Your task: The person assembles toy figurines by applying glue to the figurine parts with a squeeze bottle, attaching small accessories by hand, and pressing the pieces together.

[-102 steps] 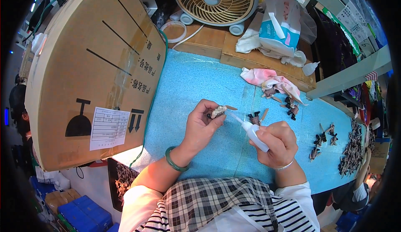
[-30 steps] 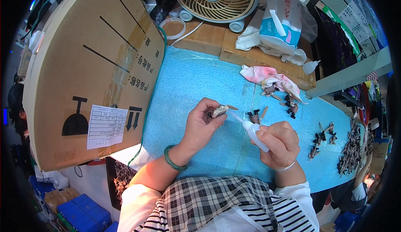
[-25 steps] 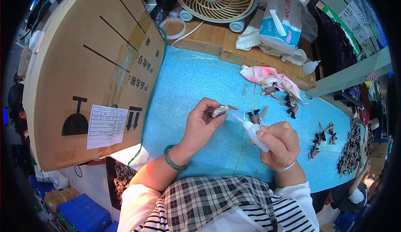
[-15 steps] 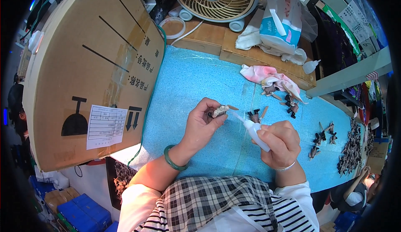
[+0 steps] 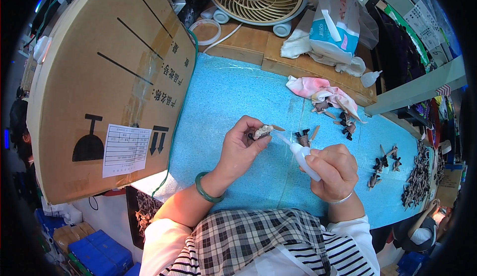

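Note:
Between the thumb and fingers of my left hand (image 5: 242, 144) is a small cream-and-dark figurine (image 5: 262, 132), with a thin brown piece sticking out to its right. My right hand (image 5: 334, 171) is wrapped round a white squeeze bottle (image 5: 304, 160). The bottle's narrow nozzle slants up to the left, its tip close beside the figurine; whether they touch I cannot tell. Just past the bottle, another dark figurine (image 5: 302, 138) lies on the blue work surface (image 5: 223, 92).
A large cardboard box (image 5: 114, 77) rises on the left. Behind, a wooden ledge (image 5: 278, 62) carries a fan (image 5: 256, 0) and a tissue pack (image 5: 335, 27). A pink-and-white cloth (image 5: 318, 87) lies near several figurines; a pile of small dark pieces (image 5: 417, 176) spreads at right, near another person (image 5: 422, 231).

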Action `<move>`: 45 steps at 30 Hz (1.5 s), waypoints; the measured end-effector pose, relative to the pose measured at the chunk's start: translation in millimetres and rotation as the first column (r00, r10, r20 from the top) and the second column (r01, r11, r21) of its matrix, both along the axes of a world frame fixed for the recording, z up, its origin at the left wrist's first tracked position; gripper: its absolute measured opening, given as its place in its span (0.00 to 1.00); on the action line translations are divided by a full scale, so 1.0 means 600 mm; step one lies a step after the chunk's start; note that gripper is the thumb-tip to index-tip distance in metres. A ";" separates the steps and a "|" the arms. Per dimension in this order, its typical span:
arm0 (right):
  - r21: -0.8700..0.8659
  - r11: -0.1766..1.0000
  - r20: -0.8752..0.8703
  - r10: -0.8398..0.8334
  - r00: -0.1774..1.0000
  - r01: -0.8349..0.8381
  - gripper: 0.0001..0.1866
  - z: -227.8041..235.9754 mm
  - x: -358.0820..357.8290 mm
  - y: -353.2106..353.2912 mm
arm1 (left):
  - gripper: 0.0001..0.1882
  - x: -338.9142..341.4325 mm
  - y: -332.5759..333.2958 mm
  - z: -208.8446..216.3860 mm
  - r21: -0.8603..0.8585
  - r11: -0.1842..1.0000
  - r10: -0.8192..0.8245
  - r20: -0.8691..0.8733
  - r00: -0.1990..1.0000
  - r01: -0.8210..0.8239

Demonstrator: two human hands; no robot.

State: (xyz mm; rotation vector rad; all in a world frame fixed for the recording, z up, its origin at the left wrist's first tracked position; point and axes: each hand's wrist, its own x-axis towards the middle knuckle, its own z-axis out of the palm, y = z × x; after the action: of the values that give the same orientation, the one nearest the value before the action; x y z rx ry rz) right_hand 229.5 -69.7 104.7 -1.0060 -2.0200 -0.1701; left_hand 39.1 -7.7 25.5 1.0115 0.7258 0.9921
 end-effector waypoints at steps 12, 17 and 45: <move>-0.019 1.000 0.022 -0.004 1.000 0.004 0.21 0.003 0.000 -0.003 | 0.12 0.001 -0.002 0.000 -0.005 1.000 0.009 0.000 1.000 -0.009; -0.012 1.000 0.013 0.008 1.000 -0.007 0.21 0.003 0.000 -0.004 | 0.12 0.000 -0.001 -0.001 -0.013 1.000 0.004 -0.006 1.000 -0.004; -0.025 1.000 0.019 0.004 1.000 -0.004 0.21 0.000 0.002 -0.002 | 0.12 0.000 -0.001 -0.004 -0.029 0.999 -0.021 -0.001 1.000 0.021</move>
State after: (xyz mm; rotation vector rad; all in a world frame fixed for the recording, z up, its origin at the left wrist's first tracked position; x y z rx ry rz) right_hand 230.9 -71.0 104.6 -1.0193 -2.0456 -0.1530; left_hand 38.9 -8.4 22.9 0.9927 0.7280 0.9601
